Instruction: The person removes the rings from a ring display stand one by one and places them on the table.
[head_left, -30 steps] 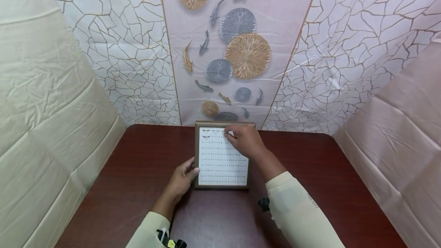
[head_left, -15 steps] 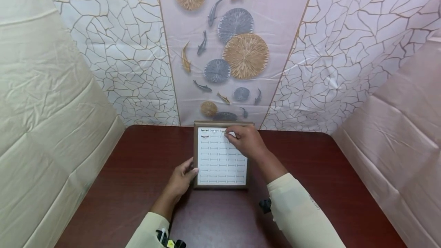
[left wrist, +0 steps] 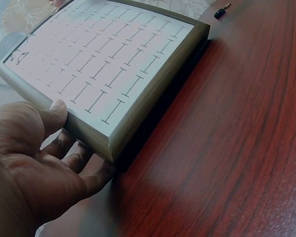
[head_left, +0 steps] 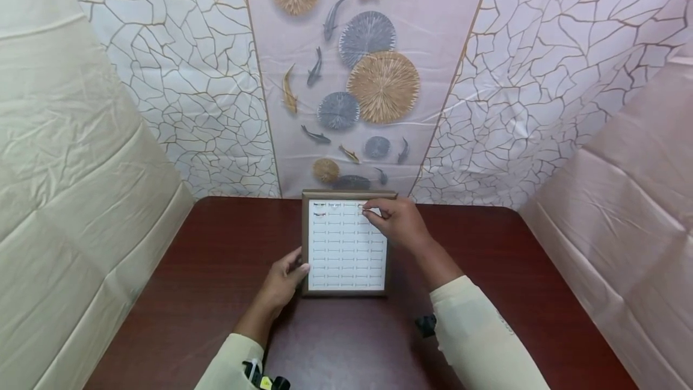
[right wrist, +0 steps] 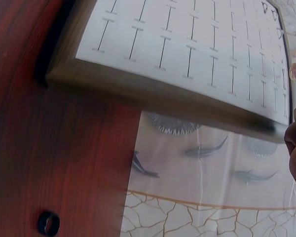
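Observation:
A wooden-framed white board, printed with rows of short black I-shaped lines, stands tilted back near the table's far edge. My left hand grips its lower left side; in the left wrist view the thumb lies on the frame's front edge and the fingers go under it. Small curved pieces hang at the board's top left, among them a dark piece and a reddish piece. At the top row my right hand pinches a tiny dark piece, mostly hidden by thumb and forefinger.
The dark red wooden table meets a patterned cloth backdrop behind. Pale cloth walls rise at both sides. In the right wrist view a small black ring-shaped object shows over the table.
My right hand has shifted right along the top row, about one column. The dark piece seen at the third line is gone from there. The left hand keeps its hold on the frame.

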Tool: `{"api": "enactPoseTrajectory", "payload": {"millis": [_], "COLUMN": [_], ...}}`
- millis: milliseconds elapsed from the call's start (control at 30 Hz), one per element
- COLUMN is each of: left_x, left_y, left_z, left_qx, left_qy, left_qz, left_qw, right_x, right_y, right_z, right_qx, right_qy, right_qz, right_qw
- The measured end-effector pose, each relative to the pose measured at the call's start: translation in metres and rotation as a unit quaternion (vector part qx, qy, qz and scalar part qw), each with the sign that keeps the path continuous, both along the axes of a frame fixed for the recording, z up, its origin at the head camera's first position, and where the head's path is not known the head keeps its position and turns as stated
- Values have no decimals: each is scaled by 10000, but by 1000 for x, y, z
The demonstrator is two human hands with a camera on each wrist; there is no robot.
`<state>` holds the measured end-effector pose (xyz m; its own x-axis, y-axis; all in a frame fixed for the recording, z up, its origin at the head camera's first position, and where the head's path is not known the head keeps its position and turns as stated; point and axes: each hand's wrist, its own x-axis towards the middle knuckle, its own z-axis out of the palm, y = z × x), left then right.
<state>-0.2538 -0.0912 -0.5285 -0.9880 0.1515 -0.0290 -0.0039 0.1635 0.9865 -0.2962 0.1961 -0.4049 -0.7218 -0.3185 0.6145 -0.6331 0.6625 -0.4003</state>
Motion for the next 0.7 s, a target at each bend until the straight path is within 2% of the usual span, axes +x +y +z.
{"api": "enactPoseTrajectory", "payload": {"millis": [200,433,700], "left_x": [-2,-1,0], "left_y": [1,2,3], "left_z": [-1,0,0], "left_qx": [58,15,31], "left_qy": [-37,-23,-97], "left_qz": [34,70,111], "left_qw": [10000,10000,9999], "right_x": [5,9,18], "right_y": [15,34,50], "right_z": [-3,-10,-24], "right_qx": [-65,-243,-359], "right_qy": [106,274,101], "right_qz": [-190,-97,-12], "right_qw": [9997,9993,9993]}}
